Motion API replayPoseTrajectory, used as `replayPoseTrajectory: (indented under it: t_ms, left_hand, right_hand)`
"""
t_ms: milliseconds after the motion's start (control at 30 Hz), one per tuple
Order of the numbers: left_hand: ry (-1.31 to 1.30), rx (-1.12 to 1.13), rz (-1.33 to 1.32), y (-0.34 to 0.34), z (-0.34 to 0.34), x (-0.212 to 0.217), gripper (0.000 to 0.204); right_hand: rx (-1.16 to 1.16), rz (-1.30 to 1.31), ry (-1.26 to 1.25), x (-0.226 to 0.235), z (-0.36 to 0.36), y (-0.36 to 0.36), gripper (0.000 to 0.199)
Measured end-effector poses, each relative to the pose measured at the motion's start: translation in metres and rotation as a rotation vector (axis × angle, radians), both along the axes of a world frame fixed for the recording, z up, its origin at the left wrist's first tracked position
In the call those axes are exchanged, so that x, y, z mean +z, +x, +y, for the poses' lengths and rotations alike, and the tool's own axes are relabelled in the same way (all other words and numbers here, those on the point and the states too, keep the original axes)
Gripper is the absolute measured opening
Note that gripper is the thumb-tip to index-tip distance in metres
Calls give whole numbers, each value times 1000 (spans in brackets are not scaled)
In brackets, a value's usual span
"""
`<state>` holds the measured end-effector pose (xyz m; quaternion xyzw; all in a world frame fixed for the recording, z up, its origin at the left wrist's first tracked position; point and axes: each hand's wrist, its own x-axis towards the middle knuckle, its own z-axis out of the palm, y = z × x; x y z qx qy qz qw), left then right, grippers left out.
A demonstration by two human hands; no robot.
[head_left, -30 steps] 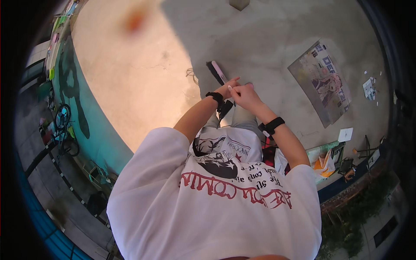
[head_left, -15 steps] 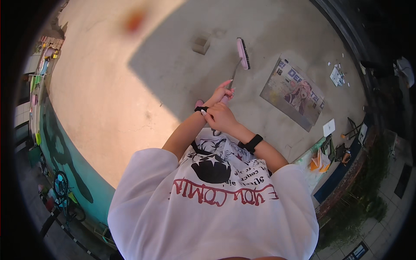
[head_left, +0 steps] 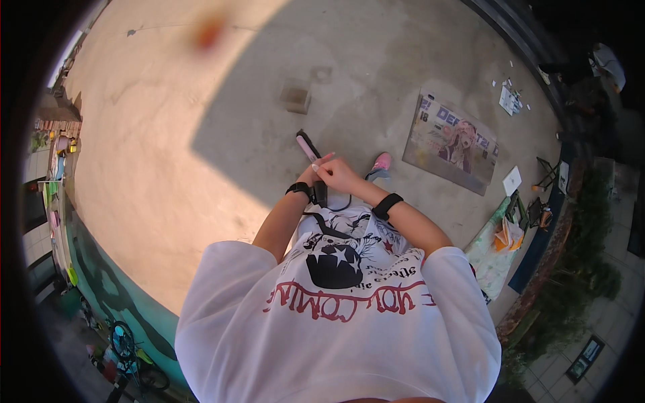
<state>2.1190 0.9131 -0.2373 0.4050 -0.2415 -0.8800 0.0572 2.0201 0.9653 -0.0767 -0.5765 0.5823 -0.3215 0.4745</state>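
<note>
A long-handled brush with a pink head (head_left: 307, 146) and dark bristles lies just beyond my hands, low over the grey concrete floor. Its handle is largely hidden behind my fingers. My left hand (head_left: 313, 172), with a black band at the wrist, is closed around that handle. Close against it on the right, my right hand (head_left: 340, 176) is also closed on the handle, its fingers curled. Beside my right forearm, a pink shoe (head_left: 382, 161) stands on the floor.
A small square box (head_left: 295, 98) sits ahead on the floor. To the right lies a printed poster board (head_left: 457, 144), with scattered white papers (head_left: 510, 101) beyond it. A cloth-covered table (head_left: 485, 252) stands at right. A teal wall (head_left: 114, 262) and bicycle (head_left: 124, 342) are at left.
The brush head has swung left and closer to my body. Both hands have come back toward me slightly. The pink shoe now shows to the right of my hands.
</note>
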Motion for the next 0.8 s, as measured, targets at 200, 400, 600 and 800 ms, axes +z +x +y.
replayPoseTrajectory:
  t_ms: [200,400,600,800]
  left_hand:
    - [-62,-151,-11,-11,-9,11,48]
    - [16,-278,23,-31,9,22,48]
    - [-326,-446,90,-85,7,58,52]
    - [-707,-266,439,-186,-59,76,57]
  right_hand:
    - [67,-36,-5,22,-9,-31,36]
    - [119,-87,68,39,13,-56,38]
    - [42,48,76,49,6,-103,40]
    - [-61,173,-2,78,-50,-186,35]
